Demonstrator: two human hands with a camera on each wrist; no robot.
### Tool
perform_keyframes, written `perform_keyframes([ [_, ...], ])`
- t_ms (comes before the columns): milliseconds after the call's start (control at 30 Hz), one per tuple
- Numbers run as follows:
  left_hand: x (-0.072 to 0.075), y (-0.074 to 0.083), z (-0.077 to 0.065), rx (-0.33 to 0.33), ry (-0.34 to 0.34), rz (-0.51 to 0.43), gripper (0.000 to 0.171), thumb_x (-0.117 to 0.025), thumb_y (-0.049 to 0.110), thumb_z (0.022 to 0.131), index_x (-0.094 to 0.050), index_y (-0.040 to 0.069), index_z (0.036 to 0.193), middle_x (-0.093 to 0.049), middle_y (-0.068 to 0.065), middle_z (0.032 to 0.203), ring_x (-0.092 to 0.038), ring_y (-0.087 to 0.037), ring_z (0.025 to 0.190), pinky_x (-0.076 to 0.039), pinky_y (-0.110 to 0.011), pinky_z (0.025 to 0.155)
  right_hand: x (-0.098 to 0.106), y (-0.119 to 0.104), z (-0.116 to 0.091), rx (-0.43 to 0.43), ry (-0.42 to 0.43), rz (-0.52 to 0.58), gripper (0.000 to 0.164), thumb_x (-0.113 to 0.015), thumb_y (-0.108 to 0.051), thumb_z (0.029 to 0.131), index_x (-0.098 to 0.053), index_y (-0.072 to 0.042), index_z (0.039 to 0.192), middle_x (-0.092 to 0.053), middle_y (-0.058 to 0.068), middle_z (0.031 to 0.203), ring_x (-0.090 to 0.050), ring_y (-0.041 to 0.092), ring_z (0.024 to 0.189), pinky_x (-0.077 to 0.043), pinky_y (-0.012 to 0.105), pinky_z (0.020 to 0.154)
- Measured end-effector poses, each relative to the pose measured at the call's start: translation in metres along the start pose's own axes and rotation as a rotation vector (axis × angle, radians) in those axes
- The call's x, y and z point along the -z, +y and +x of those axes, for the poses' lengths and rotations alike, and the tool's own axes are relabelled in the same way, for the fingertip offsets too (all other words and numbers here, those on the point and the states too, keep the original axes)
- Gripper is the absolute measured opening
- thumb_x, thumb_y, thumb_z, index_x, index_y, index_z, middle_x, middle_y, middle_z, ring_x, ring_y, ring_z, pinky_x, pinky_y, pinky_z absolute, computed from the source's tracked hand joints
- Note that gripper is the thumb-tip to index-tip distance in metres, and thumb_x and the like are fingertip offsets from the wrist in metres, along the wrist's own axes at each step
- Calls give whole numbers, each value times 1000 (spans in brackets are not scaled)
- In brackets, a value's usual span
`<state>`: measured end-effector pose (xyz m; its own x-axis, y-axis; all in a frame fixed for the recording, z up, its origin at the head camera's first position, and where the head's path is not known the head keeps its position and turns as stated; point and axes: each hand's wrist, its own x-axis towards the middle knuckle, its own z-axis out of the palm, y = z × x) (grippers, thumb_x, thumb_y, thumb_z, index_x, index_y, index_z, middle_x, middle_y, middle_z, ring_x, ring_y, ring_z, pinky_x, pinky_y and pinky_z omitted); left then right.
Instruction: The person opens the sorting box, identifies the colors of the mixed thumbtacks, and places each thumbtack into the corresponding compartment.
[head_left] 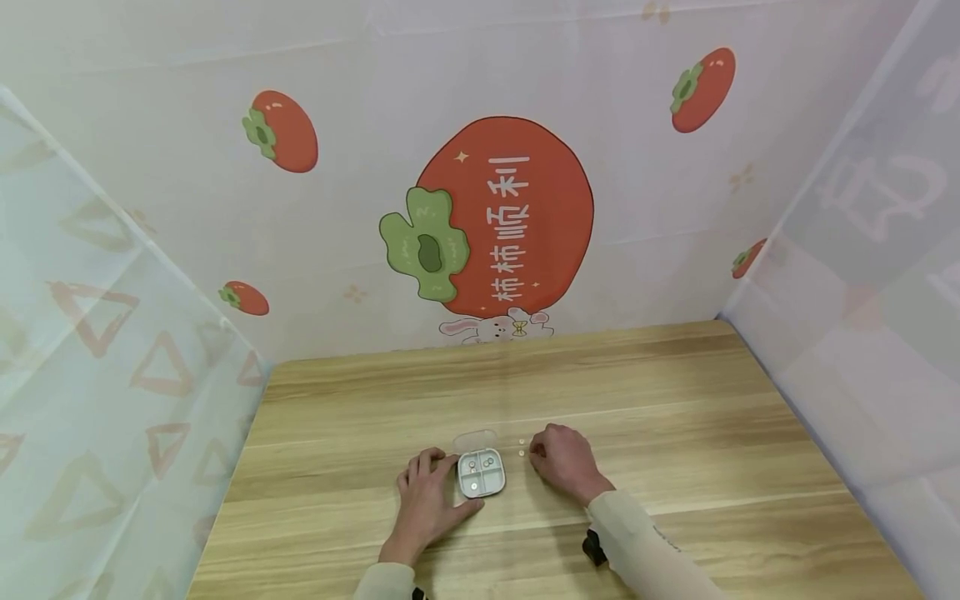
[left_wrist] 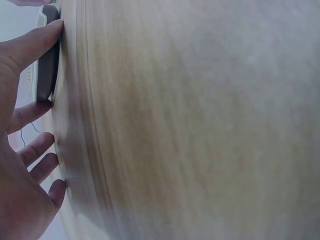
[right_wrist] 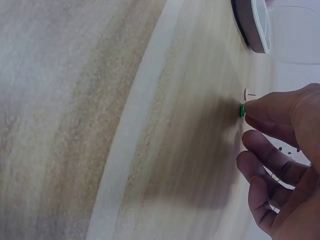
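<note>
A small white pill box (head_left: 481,493) with four compartments lies on the wooden table, its clear lid (head_left: 475,438) folded back. Small round pieces sit in some compartments. My left hand (head_left: 427,504) holds the box between thumb and index finger, also seen gripping its dark side (left_wrist: 48,65) in the left wrist view. Right of the box, my right hand (head_left: 564,460) pinches a green thumbtack (right_wrist: 242,110) at its fingertips, close to the tabletop. Beside it a pink thumbtack (right_wrist: 247,94) stands on its head, pin up. Two small round pieces (head_left: 521,453) show between box and right hand.
The wood-grain table (head_left: 360,400) is bounded by a back wall sheet (head_left: 337,225) printed with persimmons. Pale sheets also hang at the left (head_left: 112,333) and right (head_left: 862,292).
</note>
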<state>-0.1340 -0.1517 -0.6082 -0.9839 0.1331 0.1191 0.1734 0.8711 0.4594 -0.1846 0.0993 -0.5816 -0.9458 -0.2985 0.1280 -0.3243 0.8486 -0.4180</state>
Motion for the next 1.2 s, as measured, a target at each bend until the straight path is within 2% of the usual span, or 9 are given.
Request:
perform_keyframes([
  [233, 1, 2, 0, -17, 18, -6, 76, -70, 65, 61, -56, 22, 122, -41, -5, 123, -33, -28, 117, -21, -55, 92, 6, -2, -1, -26, -21, 40, 6, -64, -20, 79, -64, -20, 73, -47, -11, 69, -44, 8, 63, -38, 27, 57],
  [567, 2, 3, 1, -4, 0, -5, 76, -71, 64, 61, -56, 22, 122, -41, -6, 123, -32, -28, 119, -20, -53, 94, 9, 1, -6, 18, -89, 256, 5, -64, -17, 81, -63, -19, 76, -52, -13, 69, -49, 4, 64, -41, 24, 59],
  [800, 2, 3, 1, -13, 13, -9, 76, -72, 63, 61, -56, 22, 122, -41, -6, 124, -32, -28, 119, -20, -54, 94, 11, 1, -9, 42, -151, 396, 4, -61, -13, 85, -64, -12, 82, -56, -8, 74, -51, 7, 68, -43, 26, 61],
  [933, 2, 3, 1, -9, 1, -4, 75, -70, 64, 61, -55, 22, 122, -40, -6, 124, -32, -29, 120, -19, -54, 94, 15, 2, -8, 19, -170, 467, 6, -57, -12, 87, -63, -9, 87, -58, -2, 78, -52, 11, 71, -44, 27, 63],
  [1000, 2, 2, 1, -8, -3, -2, 76, -70, 65, 62, -55, 21, 122, -40, -6, 125, -31, -29, 120, -19, -55, 94, 17, 2, -8, -18, -195, 551, 10, -56, -13, 89, -63, -6, 90, -59, 2, 82, -53, 14, 74, -45, 30, 66],
  [1200, 2, 1, 0, -1, -4, -6, 76, -69, 66, 61, -55, 22, 122, -40, -6, 125, -30, -28, 120, -18, -54, 95, 26, 0, -8, -159, -319, 990, 31, -54, -21, 92, -57, 7, 102, -58, 23, 97, -53, 39, 90, -42, 50, 80],
])
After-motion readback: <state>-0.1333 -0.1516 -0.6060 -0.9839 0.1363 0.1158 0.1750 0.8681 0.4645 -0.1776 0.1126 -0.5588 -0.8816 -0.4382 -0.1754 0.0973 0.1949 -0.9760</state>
